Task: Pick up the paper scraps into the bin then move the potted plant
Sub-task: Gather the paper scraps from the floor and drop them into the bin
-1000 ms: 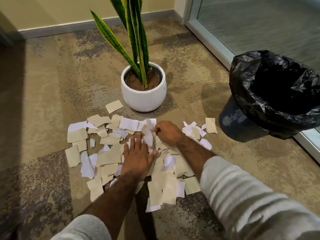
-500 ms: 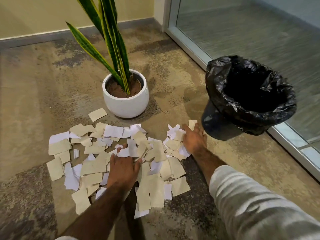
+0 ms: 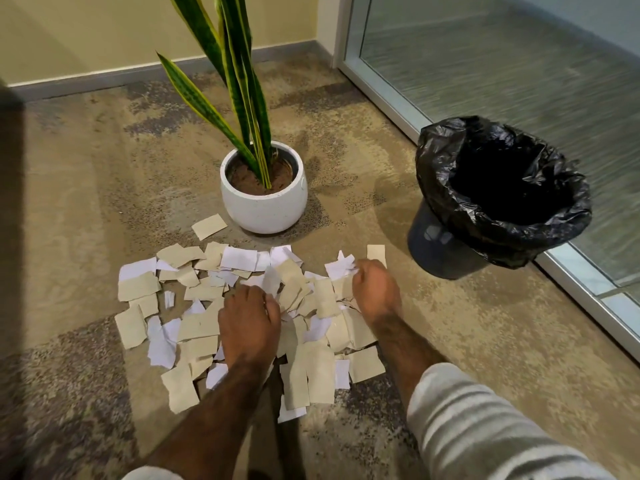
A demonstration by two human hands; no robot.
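Head view: paper scraps (image 3: pixel 138 285) strewn on carpet (image 3: pixel 69 202). Left hand (image 3: pixel 249 320) curled round scraps mid-pile; right hand (image 3: pixel 375 292) pinches white pieces at right edge. Potted plant (image 3: pixel 265 206) just behind pile; bin (image 3: pixel 429 157) at right.

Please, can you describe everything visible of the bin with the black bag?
The bin is a round, dark container lined with a glossy, crumpled black bag folded over its rim. Its mouth is open and the inside is too dark to see. It stands on the carpet beside the glass door frame, right of the potted plant. Only the carpet touches it; the paper scraps and the right hand, gripping some, lie apart from it.
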